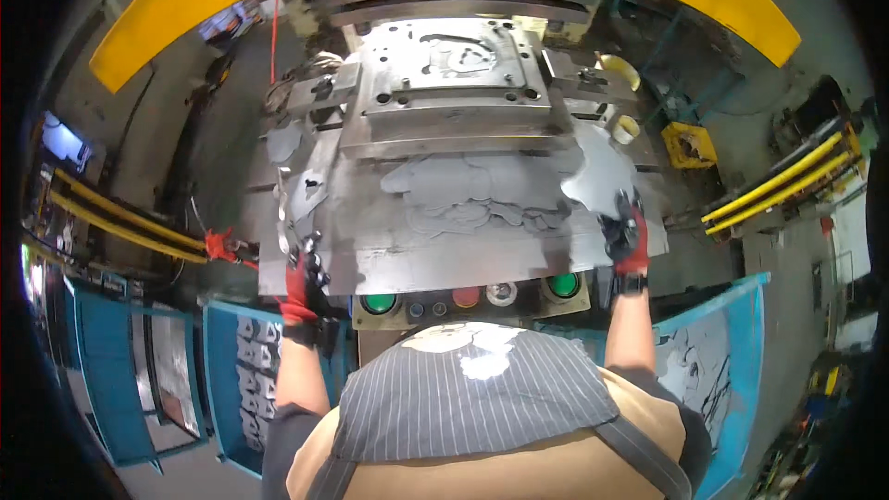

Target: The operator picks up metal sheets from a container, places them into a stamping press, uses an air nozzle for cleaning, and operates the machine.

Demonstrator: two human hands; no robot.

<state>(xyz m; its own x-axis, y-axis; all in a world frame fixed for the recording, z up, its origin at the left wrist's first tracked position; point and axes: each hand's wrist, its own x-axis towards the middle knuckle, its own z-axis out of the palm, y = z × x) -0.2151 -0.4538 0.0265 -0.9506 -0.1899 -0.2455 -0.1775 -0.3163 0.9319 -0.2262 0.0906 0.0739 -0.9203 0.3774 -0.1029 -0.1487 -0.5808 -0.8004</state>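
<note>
Dull grey, seemingly oily metal sheet (444, 222)

Red-black gloves (303, 289), grey sheet (444, 222), yellow press guard (167, 18), striped apron (463, 398), green buttons (379, 302).

Both hands gloved: left hand (304, 289) and right hand (626, 239) in red gloves with black fingers and black wrist cuffs. Forearms bare. Grey pinstriped apron (472, 398) with grey straps over tan short-sleeved shirt (482, 468).

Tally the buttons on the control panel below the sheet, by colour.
Control panel, just under the metal sheet that the left hand and right hand grip:
Green: 2
Red: 1
White: 1
Total: 4
</note>
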